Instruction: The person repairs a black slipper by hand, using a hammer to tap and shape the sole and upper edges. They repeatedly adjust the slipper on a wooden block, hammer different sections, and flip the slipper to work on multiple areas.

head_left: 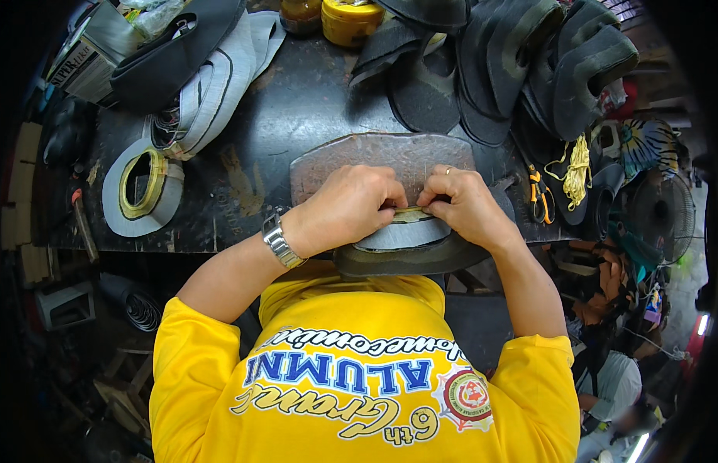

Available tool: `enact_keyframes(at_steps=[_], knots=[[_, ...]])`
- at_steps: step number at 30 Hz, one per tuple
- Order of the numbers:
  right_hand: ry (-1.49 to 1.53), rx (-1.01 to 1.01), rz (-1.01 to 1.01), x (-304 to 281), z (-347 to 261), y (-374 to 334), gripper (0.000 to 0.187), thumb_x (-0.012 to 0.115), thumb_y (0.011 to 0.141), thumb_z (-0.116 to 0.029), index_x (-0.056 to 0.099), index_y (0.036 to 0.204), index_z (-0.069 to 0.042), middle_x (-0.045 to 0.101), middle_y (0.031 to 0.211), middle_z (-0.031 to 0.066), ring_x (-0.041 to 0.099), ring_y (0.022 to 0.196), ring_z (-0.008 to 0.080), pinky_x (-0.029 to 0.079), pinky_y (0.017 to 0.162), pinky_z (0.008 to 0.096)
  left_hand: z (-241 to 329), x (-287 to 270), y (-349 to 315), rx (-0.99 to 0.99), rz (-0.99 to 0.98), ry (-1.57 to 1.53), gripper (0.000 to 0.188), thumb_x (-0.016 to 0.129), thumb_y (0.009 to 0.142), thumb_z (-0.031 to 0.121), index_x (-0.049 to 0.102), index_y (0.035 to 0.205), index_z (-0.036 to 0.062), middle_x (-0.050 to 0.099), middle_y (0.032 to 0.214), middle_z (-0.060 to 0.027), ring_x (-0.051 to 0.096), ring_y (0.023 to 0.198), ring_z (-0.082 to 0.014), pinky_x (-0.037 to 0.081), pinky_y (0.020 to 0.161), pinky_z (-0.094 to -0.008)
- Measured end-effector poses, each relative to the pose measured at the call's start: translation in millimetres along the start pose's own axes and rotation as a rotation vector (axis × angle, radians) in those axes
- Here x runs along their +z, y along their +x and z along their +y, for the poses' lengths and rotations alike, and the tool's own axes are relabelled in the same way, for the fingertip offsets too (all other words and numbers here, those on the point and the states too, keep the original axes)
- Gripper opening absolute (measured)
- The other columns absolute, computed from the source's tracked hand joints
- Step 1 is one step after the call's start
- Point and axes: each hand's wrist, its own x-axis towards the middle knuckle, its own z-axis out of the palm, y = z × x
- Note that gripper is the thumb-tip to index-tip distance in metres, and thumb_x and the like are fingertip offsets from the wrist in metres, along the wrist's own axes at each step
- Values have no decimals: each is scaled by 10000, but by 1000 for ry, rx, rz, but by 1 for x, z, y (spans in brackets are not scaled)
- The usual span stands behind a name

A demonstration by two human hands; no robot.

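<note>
In front of my chest, at the table's near edge, lies a curved dark shoe upper [409,261] with a grey lining [405,234] and a thin yellow edging. My left hand [347,204] pinches that yellow edge from the left, its fingertips curled over it. From the right, my right hand [463,202] pinches the same edge a short way off, thumb and forefinger closed. Beneath my hands is a worn brown board [324,171]. Part of the edge is hidden by my fingers.
More dark U-shaped pieces [498,69] are stacked at the back right. Orange-handled scissors [540,197] and yellow cord [577,171] lie right. At left are a grey ring-shaped roll [116,201], pale grey strips [212,100] and a hammer [83,224]. A yellow tub [351,21] stands behind.
</note>
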Motion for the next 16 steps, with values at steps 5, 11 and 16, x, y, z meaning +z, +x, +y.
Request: enact_keyframes(at_steps=[5, 11, 16], knots=[[-98, -173, 148, 12, 8, -16, 116, 717, 782, 37, 737, 885, -10, 697, 910, 116, 666, 905, 295, 556, 771, 384, 3, 4, -5, 157, 25, 155, 160, 741, 836, 46, 788, 989, 48, 677, 904, -101, 694, 849, -274, 578, 765, -364], [-224, -379, 186, 16, 12, -25, 199, 696, 778, 47, 747, 963, -6, 693, 980, 123, 659, 942, 294, 578, 800, 379, 7, 5, -6, 213, -7, 264, 194, 729, 836, 46, 778, 1023, 36, 656, 940, -83, 668, 910, -249, 581, 779, -349], [-401, -399, 102, 16, 1, -32, 313, 647, 807, 40, 734, 1096, -39, 671, 1127, 177, 623, 1092, 338, 562, 913, 354, 8, 5, -8, 220, -11, 279, 186, 703, 861, 54, 776, 1030, 34, 646, 946, -87, 662, 911, -247, 581, 786, -347]])
